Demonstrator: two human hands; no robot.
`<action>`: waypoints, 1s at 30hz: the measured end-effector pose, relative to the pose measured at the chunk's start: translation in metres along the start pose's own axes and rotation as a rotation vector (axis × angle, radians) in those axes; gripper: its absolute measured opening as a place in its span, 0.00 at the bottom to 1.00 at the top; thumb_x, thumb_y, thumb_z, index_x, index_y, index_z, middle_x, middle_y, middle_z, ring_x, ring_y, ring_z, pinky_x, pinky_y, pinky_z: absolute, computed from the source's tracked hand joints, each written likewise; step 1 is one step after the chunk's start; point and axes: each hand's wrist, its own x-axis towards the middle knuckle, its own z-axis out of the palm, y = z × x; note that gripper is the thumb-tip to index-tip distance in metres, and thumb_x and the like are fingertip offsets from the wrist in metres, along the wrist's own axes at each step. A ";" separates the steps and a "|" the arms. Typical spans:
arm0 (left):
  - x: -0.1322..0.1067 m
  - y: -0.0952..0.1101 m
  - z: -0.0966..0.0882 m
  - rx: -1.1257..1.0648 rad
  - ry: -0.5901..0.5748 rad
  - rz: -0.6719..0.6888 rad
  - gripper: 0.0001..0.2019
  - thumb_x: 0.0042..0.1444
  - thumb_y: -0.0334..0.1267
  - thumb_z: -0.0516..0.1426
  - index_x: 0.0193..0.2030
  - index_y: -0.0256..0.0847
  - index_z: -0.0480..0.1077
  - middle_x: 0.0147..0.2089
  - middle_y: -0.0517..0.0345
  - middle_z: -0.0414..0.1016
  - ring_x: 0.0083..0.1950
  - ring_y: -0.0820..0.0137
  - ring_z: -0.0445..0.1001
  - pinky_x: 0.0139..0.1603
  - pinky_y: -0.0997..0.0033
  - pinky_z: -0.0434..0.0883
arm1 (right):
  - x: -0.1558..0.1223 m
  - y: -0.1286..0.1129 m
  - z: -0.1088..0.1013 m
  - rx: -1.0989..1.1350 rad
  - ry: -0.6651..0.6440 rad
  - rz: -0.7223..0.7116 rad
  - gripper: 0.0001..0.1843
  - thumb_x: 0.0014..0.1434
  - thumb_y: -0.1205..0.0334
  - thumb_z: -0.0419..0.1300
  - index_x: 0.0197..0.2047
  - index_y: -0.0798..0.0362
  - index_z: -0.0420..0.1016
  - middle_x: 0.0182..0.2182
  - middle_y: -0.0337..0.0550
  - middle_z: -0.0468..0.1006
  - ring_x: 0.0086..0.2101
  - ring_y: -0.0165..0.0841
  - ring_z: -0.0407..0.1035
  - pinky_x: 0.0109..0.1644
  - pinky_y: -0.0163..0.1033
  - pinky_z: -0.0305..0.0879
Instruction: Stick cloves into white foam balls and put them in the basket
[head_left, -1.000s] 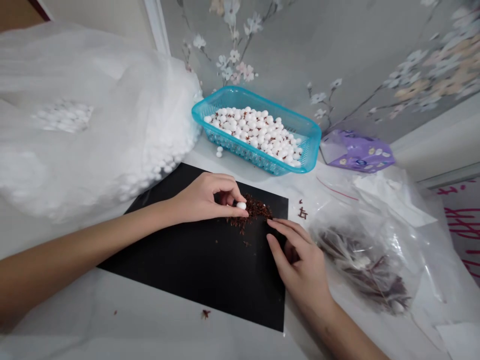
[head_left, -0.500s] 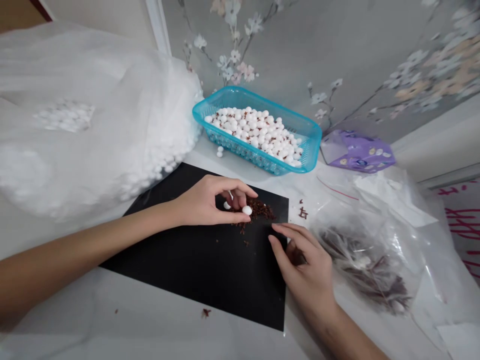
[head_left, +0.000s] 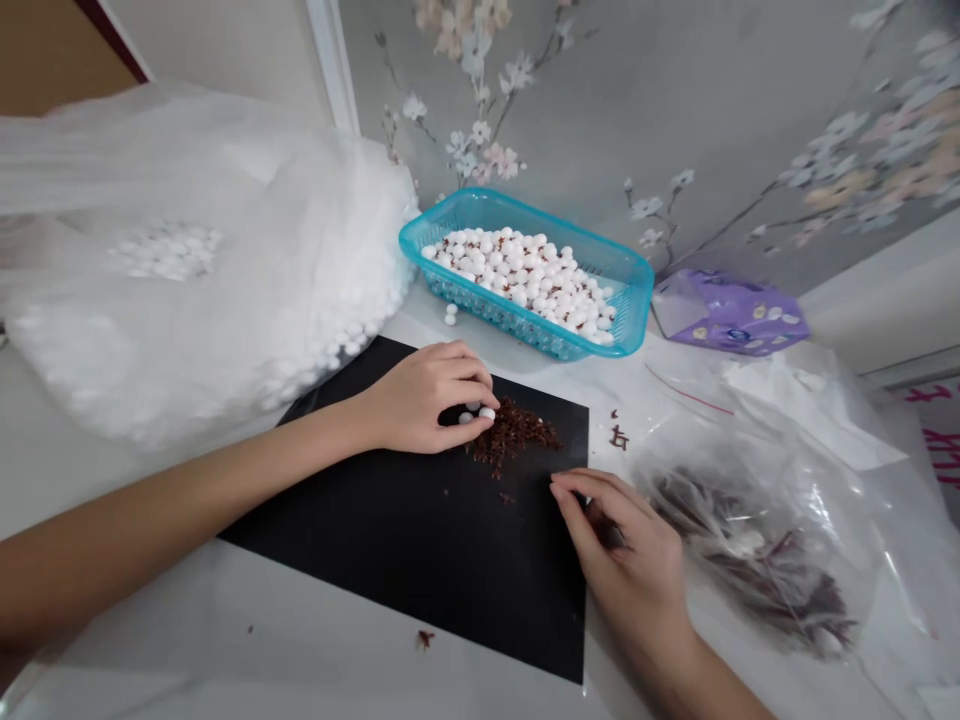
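My left hand (head_left: 431,400) is over the black sheet, its fingers curled around a small white ball (head_left: 487,413) between thumb and fingertips. More white balls show in the shade under those fingers. Touching the fingertips on the right is a loose pile of small reddish-brown pieces (head_left: 517,435). My right hand (head_left: 626,545) is at the sheet's right edge, thumb and forefinger pinched together. Whatever the pinch may hold is too small to make out. The black sheet (head_left: 450,560) lies flat on the white table.
A blue basket (head_left: 529,338) of white balls, many with brown bits, stands behind the sheet. At left bulges a large translucent bag (head_left: 247,200) of white balls. On the right lie a clear bag (head_left: 757,560) of dark brown pieces and a purple packet (head_left: 735,310).
My left fingers have closed in and lowered around the white balls. The right thumb and forefinger have come together. The whole view has shifted slightly.
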 end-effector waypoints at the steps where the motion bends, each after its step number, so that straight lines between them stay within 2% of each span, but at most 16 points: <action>1: 0.000 0.000 0.000 0.016 -0.006 -0.019 0.10 0.56 0.38 0.54 0.39 0.41 0.76 0.41 0.51 0.76 0.45 0.64 0.69 0.50 0.62 0.65 | 0.000 0.000 0.000 -0.003 -0.005 0.001 0.06 0.58 0.63 0.57 0.32 0.52 0.75 0.32 0.41 0.77 0.19 0.23 0.65 0.23 0.30 0.65; 5: 0.003 -0.005 -0.004 -0.027 0.000 -0.122 0.11 0.56 0.40 0.55 0.42 0.42 0.75 0.46 0.51 0.73 0.49 0.63 0.68 0.54 0.61 0.63 | -0.001 0.002 0.000 -0.019 -0.016 0.003 0.06 0.58 0.62 0.57 0.33 0.52 0.74 0.28 0.39 0.76 0.18 0.24 0.62 0.22 0.30 0.64; 8: 0.003 -0.014 -0.008 -0.037 0.085 -0.205 0.13 0.59 0.40 0.53 0.47 0.41 0.73 0.48 0.51 0.73 0.51 0.64 0.67 0.56 0.61 0.62 | -0.001 0.003 -0.001 -0.007 -0.008 0.001 0.05 0.58 0.62 0.57 0.34 0.52 0.73 0.27 0.38 0.75 0.18 0.24 0.61 0.22 0.30 0.63; 11: 0.002 -0.030 -0.009 0.077 0.158 -0.339 0.16 0.61 0.40 0.50 0.52 0.39 0.70 0.52 0.49 0.70 0.54 0.62 0.65 0.58 0.57 0.60 | -0.002 0.002 -0.002 0.027 0.017 -0.005 0.03 0.57 0.64 0.58 0.35 0.51 0.74 0.28 0.38 0.75 0.18 0.23 0.61 0.22 0.30 0.62; 14: -0.001 -0.044 -0.008 0.190 0.083 -0.433 0.20 0.61 0.40 0.48 0.57 0.37 0.66 0.57 0.45 0.66 0.57 0.57 0.63 0.58 0.52 0.60 | -0.002 0.000 -0.002 0.060 0.042 -0.020 0.03 0.57 0.65 0.59 0.35 0.51 0.75 0.29 0.38 0.76 0.18 0.23 0.61 0.22 0.30 0.64; 17: -0.003 -0.049 -0.006 0.236 -0.011 -0.449 0.20 0.62 0.39 0.46 0.58 0.37 0.65 0.60 0.46 0.65 0.59 0.56 0.62 0.59 0.50 0.59 | -0.001 -0.002 -0.002 0.065 0.054 -0.028 0.04 0.56 0.66 0.60 0.35 0.51 0.77 0.31 0.39 0.77 0.19 0.23 0.63 0.23 0.30 0.65; 19: -0.003 -0.048 -0.005 0.249 -0.024 -0.434 0.19 0.62 0.39 0.46 0.56 0.36 0.67 0.59 0.47 0.66 0.59 0.57 0.64 0.58 0.52 0.60 | 0.000 -0.004 -0.002 0.055 0.064 -0.028 0.04 0.55 0.65 0.61 0.34 0.51 0.78 0.31 0.41 0.78 0.19 0.23 0.64 0.22 0.30 0.66; 22: -0.003 -0.046 -0.006 0.264 0.019 -0.422 0.17 0.61 0.39 0.47 0.51 0.35 0.70 0.54 0.46 0.70 0.55 0.58 0.68 0.55 0.56 0.64 | 0.000 -0.005 -0.002 0.044 0.071 -0.026 0.05 0.54 0.65 0.61 0.34 0.51 0.79 0.31 0.42 0.79 0.18 0.24 0.64 0.21 0.31 0.67; 26: -0.003 -0.040 -0.010 0.244 0.083 -0.435 0.11 0.59 0.38 0.51 0.41 0.39 0.73 0.46 0.52 0.76 0.49 0.61 0.71 0.49 0.62 0.67 | 0.000 -0.004 -0.002 0.052 0.057 -0.034 0.06 0.55 0.65 0.61 0.34 0.51 0.79 0.31 0.42 0.79 0.18 0.24 0.64 0.22 0.31 0.67; 28: 0.000 -0.030 -0.011 0.168 0.142 -0.431 0.09 0.58 0.38 0.52 0.39 0.40 0.73 0.43 0.54 0.76 0.45 0.65 0.73 0.47 0.65 0.68 | 0.000 -0.003 -0.002 0.051 0.061 -0.023 0.05 0.55 0.65 0.60 0.33 0.51 0.79 0.30 0.41 0.78 0.18 0.24 0.64 0.22 0.31 0.66; 30: 0.004 -0.014 -0.011 -0.033 0.201 -0.433 0.09 0.57 0.38 0.54 0.41 0.39 0.72 0.42 0.55 0.76 0.40 0.69 0.74 0.42 0.70 0.70 | 0.000 -0.004 -0.003 0.056 0.068 -0.022 0.04 0.56 0.64 0.60 0.32 0.51 0.77 0.29 0.40 0.77 0.18 0.23 0.62 0.21 0.31 0.65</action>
